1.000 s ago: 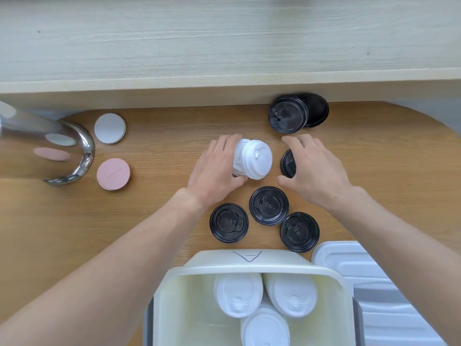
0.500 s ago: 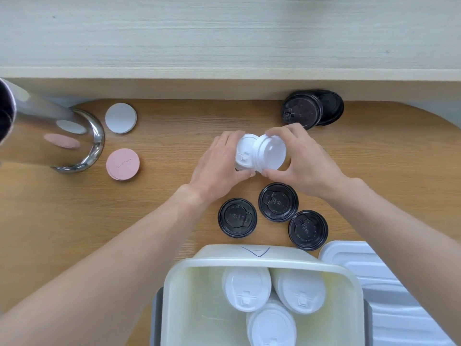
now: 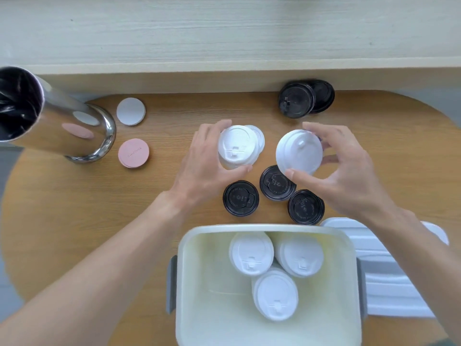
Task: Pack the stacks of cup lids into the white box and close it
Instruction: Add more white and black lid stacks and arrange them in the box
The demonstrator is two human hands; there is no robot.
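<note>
My left hand grips a stack of white cup lids above the table's middle. My right hand grips a second white lid stack just to the right, the two stacks a small gap apart. The open white box stands at the near edge with three white lid stacks inside. Three black lids lie flat between my hands and the box. Another black lid stack lies tipped at the back. The box's white cover lies to the right of the box.
A shiny metal cylinder stands at the left. A white round coaster and a pink one lie beside it. A pale wooden ledge borders the far side of the round wooden table.
My right hand took part of the white stack and pulled it rightwards, splitting it in two. Both stacks now sit apart, one in each hand.
</note>
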